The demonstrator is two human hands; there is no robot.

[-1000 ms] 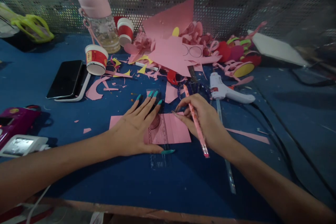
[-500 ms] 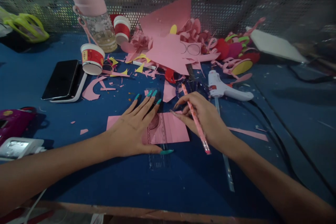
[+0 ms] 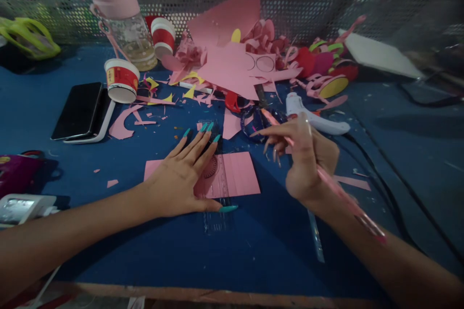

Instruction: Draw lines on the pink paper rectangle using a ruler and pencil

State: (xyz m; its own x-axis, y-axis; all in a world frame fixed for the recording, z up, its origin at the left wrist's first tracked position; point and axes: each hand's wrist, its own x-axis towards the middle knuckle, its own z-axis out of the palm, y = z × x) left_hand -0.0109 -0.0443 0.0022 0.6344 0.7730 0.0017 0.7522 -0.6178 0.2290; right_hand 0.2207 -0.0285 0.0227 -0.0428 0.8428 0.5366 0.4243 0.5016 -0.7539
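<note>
Fingers of the left hand [image 3: 181,181] lie spread and flat at the centre of the frame, pressing a clear ruler [image 3: 216,188] onto a pink paper rectangle [image 3: 237,178] on the blue bench [image 3: 232,256]. Just right of that paper the right hand [image 3: 304,161] is lifted off the bench, its fingers closed around a pink pencil [image 3: 326,181] that slants from the upper left down toward the lower right. Beyond this hand lie a white glue gun [image 3: 311,116] and scissors with red handles [image 3: 235,102]. Pink paper sheets and scraps [image 3: 228,53] pile up against the mesh wall at upper centre. At upper left stand a bottle with a pink band [image 3: 125,24] and two red paper cups [image 3: 121,79], with a dark phone [image 3: 78,111] left of the nearer cup.
</note>
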